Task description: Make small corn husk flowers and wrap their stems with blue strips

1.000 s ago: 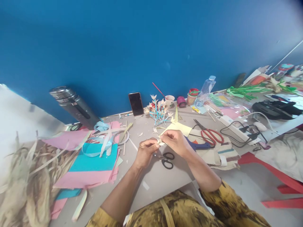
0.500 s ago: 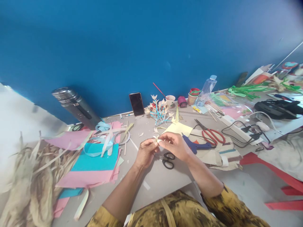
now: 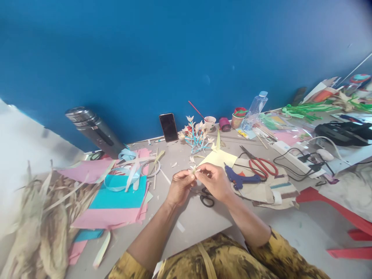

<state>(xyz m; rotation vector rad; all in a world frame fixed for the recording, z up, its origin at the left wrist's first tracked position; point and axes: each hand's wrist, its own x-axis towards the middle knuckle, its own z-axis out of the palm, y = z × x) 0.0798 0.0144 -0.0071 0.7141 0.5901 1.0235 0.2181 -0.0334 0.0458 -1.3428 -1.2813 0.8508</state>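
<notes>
Between my fingertips is a small pale husk flower (image 3: 194,169), partly covered by my fingers. My left hand (image 3: 180,186) pinches it from the left, thumb and forefinger closed. From the right, the closed thumb and fingertips of my right hand (image 3: 214,181) meet it. Beneath my hands lies a pair of scissors with black handles (image 3: 207,200), its blades mostly hidden. Just beyond stands a bunch of cream flowers on blue stems (image 3: 196,137). A yellow paper sheet (image 3: 222,159) lies behind my right hand, and a blue glue gun (image 3: 242,179) rests to its right.
Red-handled scissors (image 3: 266,167) lie on a cloth right of the glue gun, near a power strip (image 3: 290,157) with cables. Left are blue and pink sheets (image 3: 119,195), dried corn husks (image 3: 49,224) and a flask (image 3: 95,130). A phone (image 3: 168,127) leans against the wall.
My right hand has shifted slightly and its fingers sit closer around the flower, which appears turned a little. The whole view has moved slightly; the things on the table stay put.
</notes>
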